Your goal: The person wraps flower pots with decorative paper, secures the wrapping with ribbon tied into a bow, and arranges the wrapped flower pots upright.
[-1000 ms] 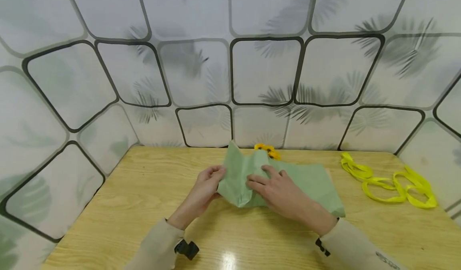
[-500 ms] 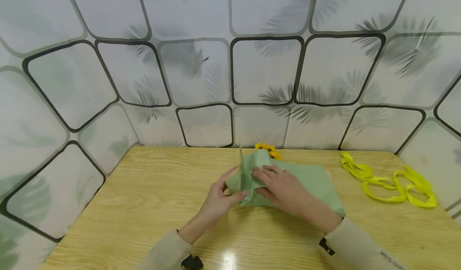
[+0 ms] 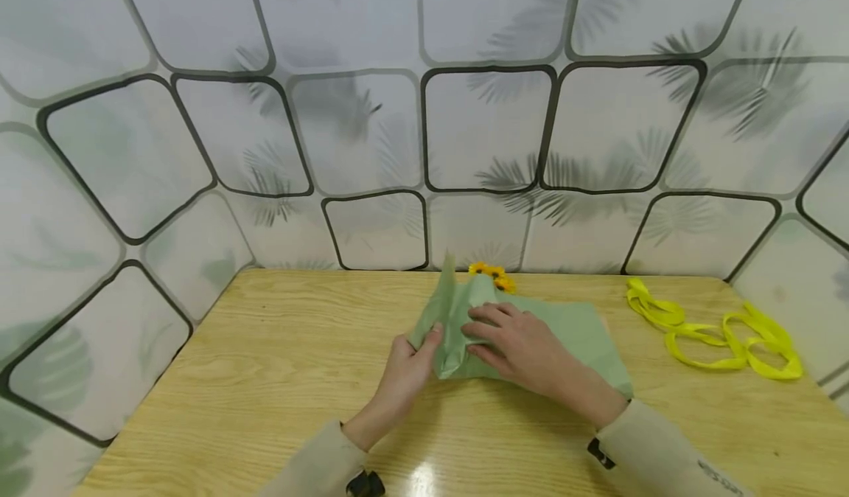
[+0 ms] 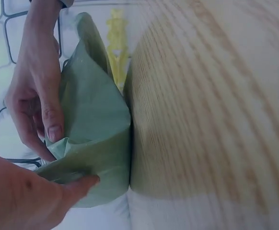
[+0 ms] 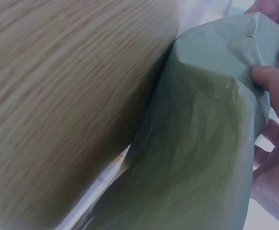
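Note:
A sheet of green wrapping paper (image 3: pixel 573 331) lies across the middle of the table, its left part folded up over a bundle. Small orange-yellow flowers (image 3: pixel 492 272) with dark centres stick out at its back edge; what lies inside the paper is hidden. My left hand (image 3: pixel 406 372) pinches the raised left flap, thumb in front and the other fingers behind. Over the folded bundle, my right hand (image 3: pixel 520 342) holds the paper down with bent fingers. In the right wrist view, the right thumb (image 5: pixel 269 79) presses into a crease of the paper (image 5: pixel 197 129).
A loose yellow ribbon (image 3: pixel 706 331) lies in loops at the right of the wooden table (image 3: pixel 278 379). Behind the table stands a pale wall covering (image 3: pixel 491 128) with dark outlines and leaf prints.
My left hand shifted right and turned, taking a new grip on the left flap with the thumb in front. The flap has moved rightward toward the bundle. My right hand stays on the paper, slightly shifted.

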Demonstrator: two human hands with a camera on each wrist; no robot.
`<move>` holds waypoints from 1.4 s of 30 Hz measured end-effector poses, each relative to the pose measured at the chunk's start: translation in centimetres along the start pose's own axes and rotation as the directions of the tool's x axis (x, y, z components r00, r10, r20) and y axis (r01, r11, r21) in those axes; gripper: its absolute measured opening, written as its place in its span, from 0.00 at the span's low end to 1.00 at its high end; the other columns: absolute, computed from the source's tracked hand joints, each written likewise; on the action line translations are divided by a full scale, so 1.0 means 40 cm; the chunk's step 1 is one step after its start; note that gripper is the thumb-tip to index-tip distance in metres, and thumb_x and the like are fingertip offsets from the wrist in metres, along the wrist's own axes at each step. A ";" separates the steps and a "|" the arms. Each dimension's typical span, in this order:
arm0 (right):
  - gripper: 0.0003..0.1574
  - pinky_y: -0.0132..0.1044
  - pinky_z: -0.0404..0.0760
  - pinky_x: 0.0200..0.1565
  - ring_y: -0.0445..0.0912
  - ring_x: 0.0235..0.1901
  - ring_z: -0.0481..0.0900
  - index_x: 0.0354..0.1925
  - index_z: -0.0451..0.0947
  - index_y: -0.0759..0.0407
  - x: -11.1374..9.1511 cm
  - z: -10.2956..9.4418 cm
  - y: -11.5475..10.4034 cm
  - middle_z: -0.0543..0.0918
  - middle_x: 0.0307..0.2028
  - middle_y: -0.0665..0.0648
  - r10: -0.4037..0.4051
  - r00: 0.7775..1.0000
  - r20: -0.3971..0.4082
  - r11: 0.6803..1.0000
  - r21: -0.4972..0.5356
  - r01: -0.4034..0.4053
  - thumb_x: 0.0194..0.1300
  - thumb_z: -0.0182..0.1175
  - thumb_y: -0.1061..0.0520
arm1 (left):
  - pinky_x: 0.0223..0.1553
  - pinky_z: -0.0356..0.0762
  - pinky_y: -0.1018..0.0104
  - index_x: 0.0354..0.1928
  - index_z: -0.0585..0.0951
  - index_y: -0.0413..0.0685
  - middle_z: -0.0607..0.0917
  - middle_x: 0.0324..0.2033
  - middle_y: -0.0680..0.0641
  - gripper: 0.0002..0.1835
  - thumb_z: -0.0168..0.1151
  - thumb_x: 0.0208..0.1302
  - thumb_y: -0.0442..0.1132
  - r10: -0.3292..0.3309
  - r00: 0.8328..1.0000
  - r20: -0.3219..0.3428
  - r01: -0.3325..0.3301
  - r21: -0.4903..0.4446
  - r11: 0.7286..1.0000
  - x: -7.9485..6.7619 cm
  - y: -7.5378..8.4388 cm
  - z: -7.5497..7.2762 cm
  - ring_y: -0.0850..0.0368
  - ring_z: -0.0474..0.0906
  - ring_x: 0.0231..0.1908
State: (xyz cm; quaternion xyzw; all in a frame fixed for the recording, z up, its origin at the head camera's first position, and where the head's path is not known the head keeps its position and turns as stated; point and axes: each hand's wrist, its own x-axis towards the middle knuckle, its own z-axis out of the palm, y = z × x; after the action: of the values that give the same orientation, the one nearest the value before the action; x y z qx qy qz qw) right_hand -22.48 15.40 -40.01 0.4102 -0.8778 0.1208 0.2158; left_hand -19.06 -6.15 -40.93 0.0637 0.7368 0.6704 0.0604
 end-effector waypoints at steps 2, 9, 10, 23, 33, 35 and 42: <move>0.16 0.50 0.87 0.44 0.55 0.52 0.84 0.51 0.86 0.47 0.001 0.002 -0.003 0.86 0.55 0.56 0.000 1.000 0.007 1.000 -0.019 0.000 0.66 0.69 0.47 | 0.47 0.82 0.65 0.57 0.80 0.35 0.87 0.48 0.38 0.24 0.48 0.82 0.50 0.028 0.999 0.016 -0.028 0.018 0.999 -0.001 -0.001 0.003 0.55 0.84 0.44; 0.17 0.50 0.86 0.42 0.54 0.52 0.83 0.52 0.86 0.47 0.000 0.006 -0.007 0.86 0.55 0.55 0.002 1.000 0.005 0.999 -0.038 -0.001 0.66 0.70 0.48 | 0.47 0.83 0.65 0.61 0.79 0.38 0.87 0.49 0.39 0.23 0.46 0.83 0.48 0.094 0.994 0.049 -0.098 0.103 0.990 0.003 0.007 0.018 0.54 0.85 0.47; 0.17 0.50 0.86 0.42 0.54 0.52 0.83 0.52 0.86 0.48 0.000 0.006 -0.007 0.86 0.55 0.55 -0.003 1.000 -0.005 1.000 -0.031 0.003 0.66 0.70 0.49 | 0.48 0.84 0.64 0.61 0.79 0.38 0.87 0.50 0.39 0.23 0.45 0.83 0.48 0.105 0.993 0.058 -0.111 0.119 0.987 0.004 0.010 0.021 0.53 0.85 0.47; 0.30 0.55 0.79 0.61 0.58 0.62 0.80 0.58 0.79 0.61 -0.005 -0.023 0.011 0.83 0.60 0.61 0.209 0.976 0.070 0.939 0.266 -0.220 0.61 0.75 0.51 | 0.44 0.79 0.69 0.63 0.79 0.41 0.88 0.49 0.42 0.23 0.46 0.83 0.49 0.107 0.991 0.083 -0.122 0.219 0.968 0.014 0.030 0.028 0.57 0.83 0.44; 0.22 0.33 0.74 0.34 0.42 0.35 0.72 0.47 0.84 0.58 -0.039 -0.011 0.033 0.77 0.42 0.56 0.151 0.985 -0.086 0.960 0.252 -0.125 0.54 0.79 0.58 | 0.13 0.61 0.75 0.76 0.67 0.64 0.76 0.18 0.45 0.27 0.54 0.79 0.43 0.145 0.979 0.141 -0.179 0.267 0.947 0.013 0.023 0.028 0.67 0.56 0.09; 0.22 0.33 0.76 0.35 0.42 0.36 0.75 0.48 0.84 0.58 -0.039 -0.014 0.034 0.78 0.42 0.55 0.139 0.987 -0.078 0.959 0.257 -0.115 0.54 0.78 0.59 | 0.13 0.62 0.75 0.75 0.69 0.65 0.84 0.27 0.46 0.28 0.56 0.77 0.41 0.180 0.973 0.145 -0.216 0.292 0.932 0.014 0.020 0.030 0.68 0.55 0.09; 0.21 0.38 0.85 0.39 0.45 0.41 0.85 0.45 0.82 0.57 -0.042 -0.027 0.037 0.85 0.44 0.53 0.156 0.986 -0.064 0.946 0.296 -0.131 0.54 0.78 0.58 | 0.18 0.66 0.74 0.74 0.70 0.65 0.75 0.70 0.46 0.29 0.59 0.75 0.38 0.233 0.960 0.157 -0.275 0.351 0.895 0.017 0.014 0.035 0.68 0.57 0.11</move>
State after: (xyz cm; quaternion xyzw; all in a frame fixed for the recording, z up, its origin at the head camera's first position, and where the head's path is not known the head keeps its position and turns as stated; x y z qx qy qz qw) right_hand -22.38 17.89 -39.93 0.3670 -0.8678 0.2817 0.1814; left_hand -19.49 -4.60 -40.51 0.2069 0.8306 0.5170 -0.0002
